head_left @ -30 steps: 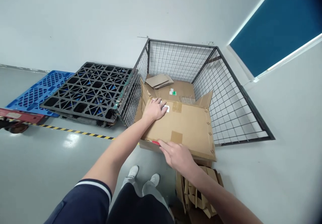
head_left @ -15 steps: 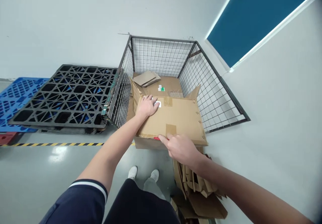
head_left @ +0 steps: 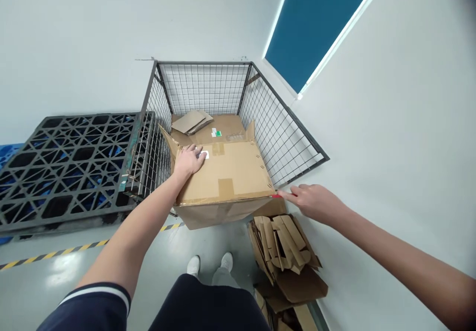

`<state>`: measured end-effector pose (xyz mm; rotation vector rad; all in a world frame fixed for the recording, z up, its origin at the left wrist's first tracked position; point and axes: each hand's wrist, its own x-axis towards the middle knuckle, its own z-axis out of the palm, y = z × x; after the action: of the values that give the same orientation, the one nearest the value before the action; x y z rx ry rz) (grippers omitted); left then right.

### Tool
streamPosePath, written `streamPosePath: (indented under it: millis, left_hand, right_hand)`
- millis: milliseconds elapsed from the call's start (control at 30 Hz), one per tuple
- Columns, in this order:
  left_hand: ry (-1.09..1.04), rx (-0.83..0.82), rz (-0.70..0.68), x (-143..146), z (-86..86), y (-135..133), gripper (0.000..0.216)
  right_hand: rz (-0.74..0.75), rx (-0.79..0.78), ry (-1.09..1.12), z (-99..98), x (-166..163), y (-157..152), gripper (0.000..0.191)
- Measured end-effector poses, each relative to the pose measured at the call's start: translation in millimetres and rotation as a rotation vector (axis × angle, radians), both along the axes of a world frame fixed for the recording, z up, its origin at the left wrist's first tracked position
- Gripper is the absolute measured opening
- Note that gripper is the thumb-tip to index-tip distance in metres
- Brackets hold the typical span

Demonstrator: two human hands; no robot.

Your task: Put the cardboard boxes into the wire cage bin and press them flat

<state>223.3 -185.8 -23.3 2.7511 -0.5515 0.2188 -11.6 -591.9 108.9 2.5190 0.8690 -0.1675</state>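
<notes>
A large brown cardboard box (head_left: 226,172) rests at the open front of a wire mesh cage (head_left: 282,137), its top taped and its far flaps up. My left hand (head_left: 188,160) lies flat on the box's top at the far left, next to a small white label. My right hand (head_left: 316,203) is at the box's near right corner, fingers pinched on a small red tool (head_left: 277,195) whose tip touches the box's edge.
Flattened cardboard (head_left: 191,121) lies inside the cage at the back. A pile of folded cardboard pieces (head_left: 282,241) sits on the floor below my right hand. A black plastic pallet (head_left: 63,162) lies to the left, behind yellow-black floor tape (head_left: 55,252). White walls close in at right.
My right hand with the red tool has slid along the box's near edge from the middle to the right corner. My left hand has stayed on the box top. The view has swung right.
</notes>
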Motion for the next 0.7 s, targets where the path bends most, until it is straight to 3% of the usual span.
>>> streamPosePath:
  millis: [100, 200, 267, 300, 400, 533, 700]
  left_hand:
    - [0.017, 0.013, -0.004, 9.5, -1.9, -1.1, 0.052]
    - [0.046, 0.03, 0.02, 22.3, -3.4, 3.0, 0.055]
    - [0.067, 0.044, 0.03, 30.5, -4.2, 6.3, 0.056]
    - [0.077, 0.051, 0.03, 34.4, -4.6, 7.6, 0.057]
    - [0.113, 0.064, 0.024, 47.2, -6.2, 9.7, 0.06]
    - [0.175, 0.074, 0.007, 74.4, -9.2, 10.3, 0.061]
    - [0.262, 0.095, -0.03, 116.9, -17.8, 12.7, 0.059]
  right_hand:
    - [-0.104, 0.103, -0.028, 13.2, -9.6, -32.9, 0.062]
    - [-0.362, 0.499, -0.129, 14.4, -24.6, -23.6, 0.035]
    - [-0.567, 0.782, -0.091, -1.8, -35.5, 10.6, 0.034]
    - [-0.597, 0.877, -0.025, -14.9, -40.3, 33.9, 0.036]
    - [-0.518, 1.066, -0.093, -64.3, -49.3, 111.8, 0.042]
    - [-0.602, 1.166, -0.237, -120.3, -41.5, 192.4, 0.048]
    - [-0.739, 1.18, -0.404, -145.9, -3.4, 243.1, 0.05]
